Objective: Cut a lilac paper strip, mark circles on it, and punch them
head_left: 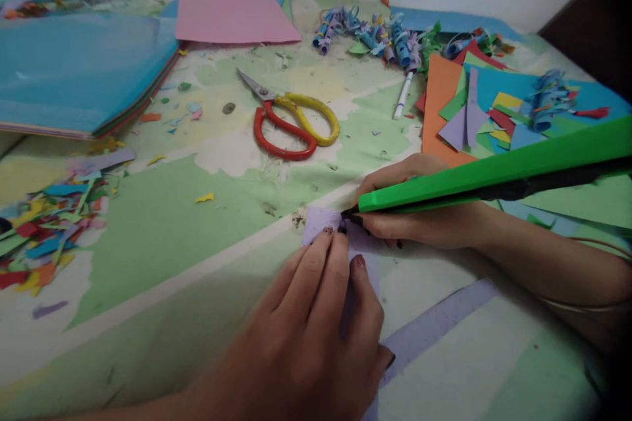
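Note:
A purple paper strip (320, 218) lies on the patterned cover near the front centre. My left hand (316, 316) bends over it, with its fingertips pressed on the paper and holding it down. From the right, my right hand (424, 217) is closed around a long green pen (469, 174). The pen's dark tip meets the purple paper just beside my left fingertips. A second purple strip (439, 322) lies slantwise to the right of my left hand. My left hand hides much of the paper beneath it.
Scissors (286, 115) with red and yellow handles lie beyond my hands. Coloured scraps (54, 230) and blue sheets (83, 72) are at left, a pink sheet (232, 15) behind. Curled paper rolls (399, 43), a white pen (403, 95) and an orange sheet (437, 112) lie towards the right.

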`<state>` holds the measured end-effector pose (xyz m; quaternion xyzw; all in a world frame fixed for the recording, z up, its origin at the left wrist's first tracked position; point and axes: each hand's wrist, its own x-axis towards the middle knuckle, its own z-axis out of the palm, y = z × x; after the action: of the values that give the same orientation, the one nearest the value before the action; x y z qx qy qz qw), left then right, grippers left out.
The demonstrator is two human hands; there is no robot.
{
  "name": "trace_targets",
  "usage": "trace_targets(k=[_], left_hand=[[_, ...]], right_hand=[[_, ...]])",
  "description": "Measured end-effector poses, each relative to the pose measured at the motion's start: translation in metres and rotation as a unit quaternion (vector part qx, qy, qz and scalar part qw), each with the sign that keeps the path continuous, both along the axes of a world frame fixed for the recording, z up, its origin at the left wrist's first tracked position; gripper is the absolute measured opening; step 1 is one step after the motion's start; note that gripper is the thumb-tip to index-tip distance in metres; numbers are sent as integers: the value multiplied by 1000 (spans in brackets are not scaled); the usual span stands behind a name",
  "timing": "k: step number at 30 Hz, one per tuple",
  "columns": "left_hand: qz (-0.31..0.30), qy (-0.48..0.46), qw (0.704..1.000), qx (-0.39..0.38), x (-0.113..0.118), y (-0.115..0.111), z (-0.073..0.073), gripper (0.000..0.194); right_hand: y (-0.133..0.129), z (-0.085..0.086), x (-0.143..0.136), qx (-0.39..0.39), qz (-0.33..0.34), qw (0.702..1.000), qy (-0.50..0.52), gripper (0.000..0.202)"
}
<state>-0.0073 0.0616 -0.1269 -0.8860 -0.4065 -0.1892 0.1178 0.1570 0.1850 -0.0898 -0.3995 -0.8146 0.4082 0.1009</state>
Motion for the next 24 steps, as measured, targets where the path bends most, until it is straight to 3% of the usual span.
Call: trace_targets(k=[16,21,24], left_hand=[[11,-13,1000,-20,2,-2,1,42],[3,-6,1000,-16,1,-1,1,43],[6,-2,1000,-29,1,-2,3,41]], right_hand=[[2,-8,5,61,28,997,25,8],[-1,-7,2,77,19,997,-1,10],[-3,-6,-2,125,0,992,-30,13]])
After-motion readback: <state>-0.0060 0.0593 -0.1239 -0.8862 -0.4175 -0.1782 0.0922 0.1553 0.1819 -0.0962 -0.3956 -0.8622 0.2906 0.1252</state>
